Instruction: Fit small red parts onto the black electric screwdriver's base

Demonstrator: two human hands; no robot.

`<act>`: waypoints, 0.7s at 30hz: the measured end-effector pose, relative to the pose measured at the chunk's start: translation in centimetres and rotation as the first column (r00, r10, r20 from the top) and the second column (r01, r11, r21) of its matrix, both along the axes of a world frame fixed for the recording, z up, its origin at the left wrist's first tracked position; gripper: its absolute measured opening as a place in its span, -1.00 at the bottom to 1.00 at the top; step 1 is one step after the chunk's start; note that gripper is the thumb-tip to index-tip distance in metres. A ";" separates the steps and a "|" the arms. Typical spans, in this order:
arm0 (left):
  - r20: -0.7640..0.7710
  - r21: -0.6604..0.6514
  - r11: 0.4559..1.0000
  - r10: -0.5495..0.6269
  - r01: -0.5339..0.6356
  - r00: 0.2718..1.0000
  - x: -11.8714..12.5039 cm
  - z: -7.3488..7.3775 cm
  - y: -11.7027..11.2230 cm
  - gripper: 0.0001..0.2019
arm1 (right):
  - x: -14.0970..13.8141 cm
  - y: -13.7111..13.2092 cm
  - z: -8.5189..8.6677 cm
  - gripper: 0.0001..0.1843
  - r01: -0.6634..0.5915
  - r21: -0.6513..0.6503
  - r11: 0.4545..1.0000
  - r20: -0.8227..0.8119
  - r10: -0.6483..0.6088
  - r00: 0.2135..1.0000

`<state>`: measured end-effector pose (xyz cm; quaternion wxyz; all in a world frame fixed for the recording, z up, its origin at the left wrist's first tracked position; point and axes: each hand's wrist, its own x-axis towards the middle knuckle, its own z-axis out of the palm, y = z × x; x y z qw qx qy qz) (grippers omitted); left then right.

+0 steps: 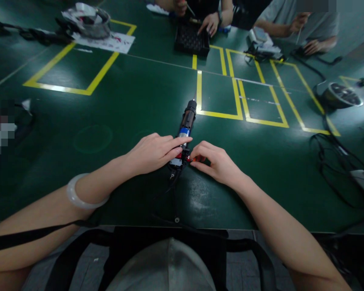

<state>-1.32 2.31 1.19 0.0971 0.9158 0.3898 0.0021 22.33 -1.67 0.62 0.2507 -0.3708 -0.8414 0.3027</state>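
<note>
No word, brand or number can be read on the dark green surface (48, 155). Reddish and dark markings are borne by a flat white paper sheet (121, 42), too blurred to be deciphered. A blue and silver band is carried by a slim black cylindrical power tool (188, 117), with no legible lettering. Writing cannot be made out on the thin white strip (259, 100) within a yellow taped outline (267, 123).

From afar, I saw a green table (133, 105) with yellow tape (220, 115). An electric screwdriver (188, 118), a black tray (191, 49) and white paper (125, 43) lay on it.
</note>
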 end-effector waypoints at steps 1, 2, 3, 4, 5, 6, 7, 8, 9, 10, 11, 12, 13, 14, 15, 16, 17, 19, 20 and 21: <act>-0.002 0.002 1.000 -0.003 0.003 1.000 0.0 0.0 0.0 -0.45 | -0.1 0.0 -0.2 -0.94 -0.003 0.015 1.000 0.011 0.003 1.000; -0.003 0.005 1.000 -0.006 0.006 1.000 0.0 0.0 0.0 -0.45 | -0.2 0.0 -0.4 -0.94 -0.004 0.026 1.000 0.014 0.004 1.000; -0.004 0.006 1.000 -0.005 0.005 1.000 0.0 0.0 0.0 -0.45 | -0.3 0.0 -0.6 -0.94 -0.007 0.033 0.999 0.009 0.007 1.000; -0.005 0.006 1.000 -0.003 0.003 1.000 0.0 0.0 0.0 -0.45 | -0.4 0.0 -0.8 -0.95 -0.006 0.041 0.999 -0.001 0.006 1.000; -0.005 0.005 1.000 -0.001 0.002 1.000 -0.1 -0.1 0.0 -0.45 | -0.5 0.0 -0.9 -0.95 0.002 0.050 0.999 -0.011 -0.001 1.000; -0.004 0.006 1.000 0.001 -0.001 1.000 -0.1 -0.1 -0.1 -0.44 | -0.5 0.0 -1.1 -0.95 0.015 0.062 0.998 -0.016 -0.014 1.000; -0.004 0.007 1.000 0.003 -0.003 1.000 -0.1 -0.1 -0.1 -0.44 | -0.5 0.0 -1.1 -0.95 0.032 0.073 0.997 -0.013 -0.031 0.999; -0.004 0.009 1.000 0.005 -0.005 1.000 -0.1 -0.2 -0.1 -0.44 | -0.6 0.0 -1.2 -0.95 0.049 0.080 0.996 -0.006 -0.049 0.999; -0.005 0.013 1.000 0.004 -0.004 1.000 -0.1 -0.2 -0.1 -0.44 | -0.6 0.0 -1.1 -0.95 0.060 0.079 0.995 0.003 -0.061 0.998; -0.003 0.016 1.000 0.002 -0.002 1.000 -0.1 -0.2 -0.1 -0.45 | -0.6 -0.1 -1.1 -0.94 0.062 0.070 0.996 0.010 -0.063 0.998; -0.002 0.019 1.000 -0.001 0.001 1.000 -0.2 -0.2 -0.1 -0.45 | -0.7 -0.1 -1.1 -0.94 0.055 0.055 0.997 0.012 -0.056 0.998; 0.000 0.020 1.000 -0.005 0.005 1.000 -0.2 -0.2 -0.1 -0.45 | -0.7 -0.2 -1.0 -0.93 0.044 0.038 0.998 0.008 -0.045 0.999; 0.002 0.020 1.000 -0.004 0.004 1.000 -0.1 -0.2 -0.1 -0.46 | -0.8 -0.3 -0.9 -0.92 0.033 0.027 0.999 0.001 -0.033 0.999; 0.004 0.020 1.000 -0.001 0.000 1.000 -0.1 -0.1 -0.1 -0.45 | -0.8 -0.3 -0.9 -0.91 0.025 0.021 0.999 -0.005 -0.025 1.000; 0.006 0.019 1.000 0.005 -0.005 1.000 -0.1 0.0 -0.1 -0.45 | -0.8 -0.4 -0.8 -0.90 0.021 0.023 1.000 -0.009 -0.021 1.000; 0.007 0.016 1.000 0.010 -0.010 1.000 0.0 0.1 -0.2 -0.45 | -0.8 -0.4 -0.8 -0.88 0.019 0.029 0.999 -0.013 -0.018 1.000; 0.005 0.014 1.000 0.015 -0.015 1.000 0.1 0.2 -0.2 -0.44 | -0.9 -0.4 -0.8 -0.86 0.019 0.034 0.999 -0.016 -0.018 1.000; -0.010 0.020 0.999 0.033 -0.033 0.999 0.4 0.4 -0.5 -0.40 | -0.9 -0.4 -0.8 -0.82 0.026 0.031 0.999 -0.026 -0.025 0.999; -0.023 0.029 0.999 0.047 -0.046 0.999 0.6 0.5 -0.7 -0.36 | -0.9 -0.3 -0.8 -0.80 0.030 0.021 0.999 -0.032 -0.030 0.999; -0.039 0.042 0.997 0.068 -0.066 0.997 0.8 0.5 -0.9 -0.31 | -0.8 -0.3 -0.8 -0.79 0.034 0.009 0.999 -0.037 -0.033 0.999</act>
